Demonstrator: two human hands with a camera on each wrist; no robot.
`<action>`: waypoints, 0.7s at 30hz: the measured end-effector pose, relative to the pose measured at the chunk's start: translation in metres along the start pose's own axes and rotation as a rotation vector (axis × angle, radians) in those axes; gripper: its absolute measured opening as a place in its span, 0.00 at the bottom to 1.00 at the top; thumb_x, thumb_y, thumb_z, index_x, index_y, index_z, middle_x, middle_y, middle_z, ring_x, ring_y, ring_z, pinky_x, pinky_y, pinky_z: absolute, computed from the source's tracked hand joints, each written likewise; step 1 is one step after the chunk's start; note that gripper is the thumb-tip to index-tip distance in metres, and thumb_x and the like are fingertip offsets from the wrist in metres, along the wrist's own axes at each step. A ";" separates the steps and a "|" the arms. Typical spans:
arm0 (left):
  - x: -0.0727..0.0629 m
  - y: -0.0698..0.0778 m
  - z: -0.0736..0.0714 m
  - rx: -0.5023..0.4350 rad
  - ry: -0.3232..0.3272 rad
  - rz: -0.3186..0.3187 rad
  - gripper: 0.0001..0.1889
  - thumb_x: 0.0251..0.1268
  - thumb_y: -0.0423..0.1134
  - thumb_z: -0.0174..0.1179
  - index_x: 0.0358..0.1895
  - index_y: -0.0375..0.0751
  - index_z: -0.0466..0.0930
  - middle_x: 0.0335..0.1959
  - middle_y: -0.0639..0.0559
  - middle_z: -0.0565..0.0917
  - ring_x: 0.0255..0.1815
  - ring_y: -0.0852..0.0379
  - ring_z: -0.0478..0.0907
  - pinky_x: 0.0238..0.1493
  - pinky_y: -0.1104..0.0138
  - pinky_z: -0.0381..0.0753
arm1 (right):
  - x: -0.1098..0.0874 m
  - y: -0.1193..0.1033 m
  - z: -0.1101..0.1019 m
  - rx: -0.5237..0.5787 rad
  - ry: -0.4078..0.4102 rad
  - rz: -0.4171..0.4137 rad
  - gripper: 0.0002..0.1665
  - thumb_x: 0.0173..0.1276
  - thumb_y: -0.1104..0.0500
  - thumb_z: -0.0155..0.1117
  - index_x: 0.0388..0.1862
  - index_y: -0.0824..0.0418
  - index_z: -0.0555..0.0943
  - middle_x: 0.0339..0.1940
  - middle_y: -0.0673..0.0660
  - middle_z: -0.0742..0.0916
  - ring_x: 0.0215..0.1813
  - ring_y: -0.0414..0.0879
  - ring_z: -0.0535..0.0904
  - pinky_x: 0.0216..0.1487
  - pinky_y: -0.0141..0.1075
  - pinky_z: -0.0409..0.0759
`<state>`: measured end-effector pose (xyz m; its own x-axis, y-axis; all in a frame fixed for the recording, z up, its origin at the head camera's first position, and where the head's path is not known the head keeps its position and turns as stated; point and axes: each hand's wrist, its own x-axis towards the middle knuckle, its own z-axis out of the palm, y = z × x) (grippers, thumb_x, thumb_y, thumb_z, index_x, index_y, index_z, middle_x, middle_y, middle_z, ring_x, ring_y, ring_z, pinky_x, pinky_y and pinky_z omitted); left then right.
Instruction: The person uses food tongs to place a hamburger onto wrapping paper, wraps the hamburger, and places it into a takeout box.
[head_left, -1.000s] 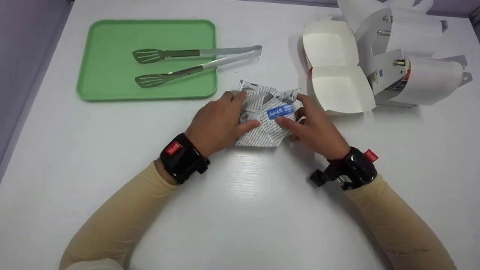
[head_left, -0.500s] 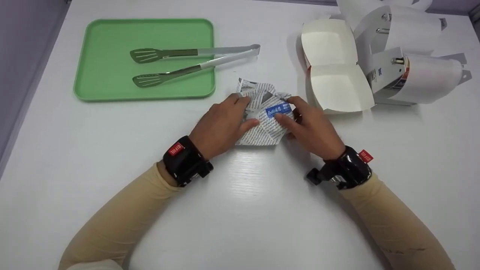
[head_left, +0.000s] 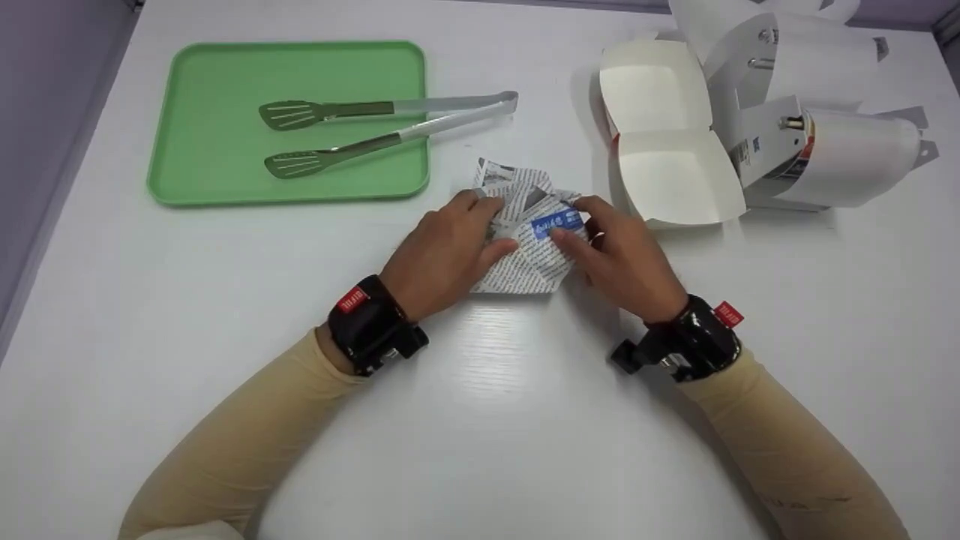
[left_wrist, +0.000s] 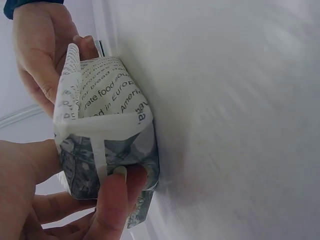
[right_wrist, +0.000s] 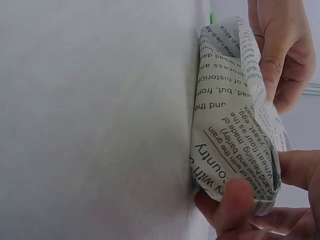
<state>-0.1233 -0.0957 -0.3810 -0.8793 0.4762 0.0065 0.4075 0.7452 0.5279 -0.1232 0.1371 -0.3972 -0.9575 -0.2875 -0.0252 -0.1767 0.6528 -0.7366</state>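
A parcel folded in newsprint-patterned wrapping paper (head_left: 525, 274), with a blue printed label on top, rests on the white table between both hands. My left hand (head_left: 439, 255) grips its left side, thumb over the top. In the left wrist view, fingers curl against the grey-printed end of the wrapping paper (left_wrist: 117, 112). From the right, my right hand (head_left: 630, 259) pinches the parcel, thumb beside the label and index finger at the upper right corner. The right wrist view shows its fingers around a folded end of the wrapping paper (right_wrist: 220, 107). Whatever lies inside is hidden.
Metal tongs (head_left: 364, 109) lie across a green tray (head_left: 217, 150) at the back left, handles past its right edge. An unfolded white takeaway box (head_left: 664, 90) stands right of the parcel. Beside it is a white holder (head_left: 847, 157) with curved sides and metal bolts.
The right hand has pressed the raised paper flap at the parcel's upper right down and inward. The left hand has barely shifted, and both still hold the parcel.
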 end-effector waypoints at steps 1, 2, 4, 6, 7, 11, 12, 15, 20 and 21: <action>0.000 0.000 0.000 -0.001 0.004 0.002 0.30 0.76 0.50 0.56 0.71 0.32 0.70 0.64 0.37 0.78 0.61 0.45 0.81 0.66 0.58 0.78 | 0.000 0.000 0.000 0.007 -0.002 0.003 0.25 0.77 0.50 0.60 0.66 0.61 0.75 0.28 0.55 0.81 0.22 0.45 0.78 0.24 0.33 0.75; 0.000 0.001 0.000 -0.005 0.007 0.002 0.29 0.76 0.50 0.56 0.70 0.32 0.70 0.64 0.37 0.78 0.61 0.45 0.81 0.66 0.58 0.78 | 0.000 0.000 -0.001 0.012 -0.005 0.008 0.25 0.77 0.50 0.60 0.67 0.61 0.75 0.28 0.55 0.81 0.23 0.45 0.78 0.24 0.33 0.76; 0.000 0.002 0.000 -0.012 0.006 -0.004 0.30 0.76 0.50 0.56 0.71 0.32 0.70 0.64 0.37 0.77 0.60 0.46 0.81 0.66 0.58 0.78 | -0.001 -0.001 -0.002 0.026 -0.016 0.022 0.25 0.77 0.49 0.60 0.67 0.60 0.75 0.28 0.56 0.81 0.23 0.46 0.78 0.25 0.33 0.76; 0.000 0.003 0.000 -0.016 0.004 -0.008 0.30 0.76 0.50 0.56 0.70 0.32 0.70 0.64 0.37 0.77 0.59 0.46 0.82 0.66 0.58 0.78 | -0.002 -0.001 -0.004 0.037 -0.026 0.034 0.26 0.77 0.49 0.59 0.68 0.59 0.74 0.28 0.56 0.81 0.24 0.47 0.78 0.25 0.33 0.76; 0.001 0.003 0.000 -0.016 0.004 -0.009 0.30 0.76 0.50 0.56 0.70 0.32 0.70 0.64 0.37 0.77 0.59 0.46 0.82 0.66 0.58 0.78 | -0.002 -0.002 -0.005 0.041 -0.030 0.041 0.26 0.77 0.49 0.59 0.68 0.59 0.74 0.28 0.56 0.81 0.24 0.47 0.78 0.25 0.33 0.76; 0.003 0.008 0.000 -0.014 0.002 -0.014 0.29 0.76 0.50 0.55 0.71 0.33 0.69 0.63 0.38 0.77 0.56 0.48 0.82 0.63 0.59 0.80 | -0.003 -0.004 -0.009 0.046 -0.022 0.048 0.26 0.77 0.49 0.60 0.68 0.58 0.74 0.27 0.57 0.81 0.23 0.46 0.78 0.25 0.33 0.75; 0.004 0.009 0.000 -0.015 0.001 -0.015 0.29 0.76 0.50 0.55 0.71 0.33 0.69 0.63 0.38 0.77 0.55 0.48 0.82 0.63 0.60 0.80 | -0.003 -0.004 -0.011 0.047 -0.015 0.049 0.26 0.77 0.50 0.60 0.68 0.58 0.74 0.27 0.57 0.82 0.23 0.45 0.79 0.25 0.33 0.75; 0.006 0.014 -0.001 -0.024 0.006 -0.020 0.30 0.77 0.50 0.55 0.71 0.34 0.69 0.63 0.38 0.77 0.54 0.49 0.82 0.60 0.60 0.81 | -0.004 -0.006 -0.016 0.059 0.007 0.049 0.26 0.77 0.50 0.60 0.68 0.59 0.75 0.28 0.57 0.82 0.23 0.44 0.79 0.25 0.32 0.76; 0.010 0.022 -0.003 -0.025 0.032 -0.010 0.29 0.77 0.50 0.54 0.72 0.34 0.69 0.63 0.38 0.76 0.50 0.49 0.83 0.58 0.59 0.82 | -0.004 -0.010 -0.025 0.065 0.038 0.038 0.26 0.77 0.49 0.60 0.67 0.59 0.76 0.31 0.56 0.83 0.23 0.46 0.79 0.25 0.31 0.77; 0.011 0.023 -0.003 -0.024 0.036 -0.007 0.29 0.77 0.50 0.54 0.72 0.34 0.69 0.62 0.38 0.76 0.49 0.49 0.83 0.57 0.59 0.82 | -0.004 -0.011 -0.026 0.061 0.044 0.034 0.25 0.77 0.49 0.60 0.67 0.58 0.77 0.31 0.56 0.84 0.23 0.46 0.79 0.25 0.31 0.78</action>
<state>-0.1243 -0.0748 -0.3663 -0.8907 0.4533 0.0334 0.3956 0.7369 0.5481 -0.1230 0.1497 -0.3711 -0.9719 -0.2345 -0.0222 -0.1312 0.6170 -0.7760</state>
